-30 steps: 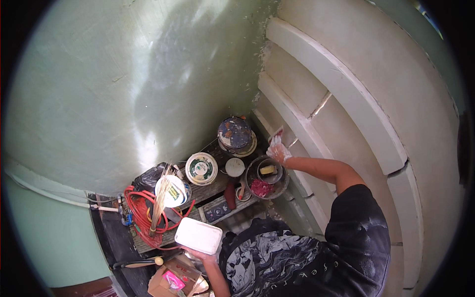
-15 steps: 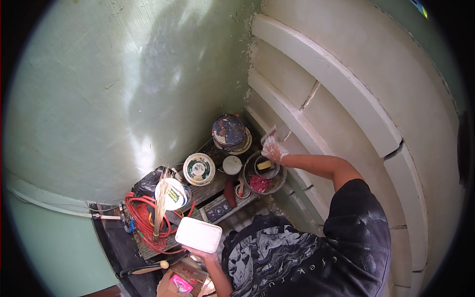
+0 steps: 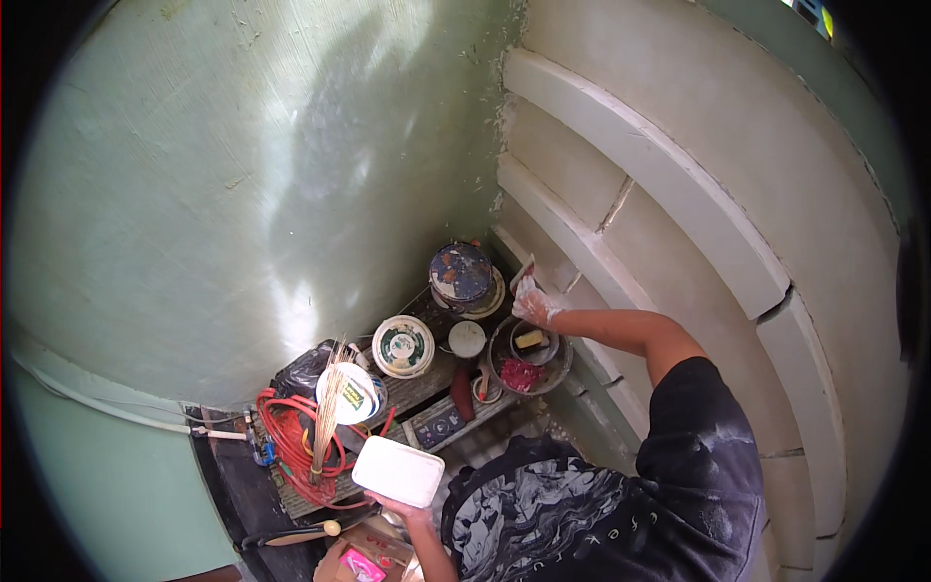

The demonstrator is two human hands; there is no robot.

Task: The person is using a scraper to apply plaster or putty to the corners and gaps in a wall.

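My left hand [image 3: 396, 504] grips a white rectangular tub [image 3: 399, 468] from beneath, low in the middle of the head view. My right hand [image 3: 533, 305], coated white, is closed on a small flat scraper [image 3: 524, 274] held up by the ribbed pale wall [image 3: 562, 209]. Below that hand, a round dark basin [image 3: 543, 378] holds a smaller pot with a yellow sponge [image 3: 529, 339] and a crumpled pink cloth [image 3: 520, 373]. Whether the scraper touches the wall I cannot tell.
A weathered plank bench [image 3: 407, 398] in the corner holds paint buckets [image 3: 461, 272], lidded tubs [image 3: 401, 344], a red hose [image 3: 286, 436] and thin sticks [image 3: 325, 427]. A cardboard box [image 3: 335, 563] and a wooden-handled tool [image 3: 301, 533] lie lower left. The green wall [image 3: 175, 194] rises behind.
The whole view has shifted slightly. My right hand moves a little along the wall with the scraper. My left hand keeps the tub in about the same place.
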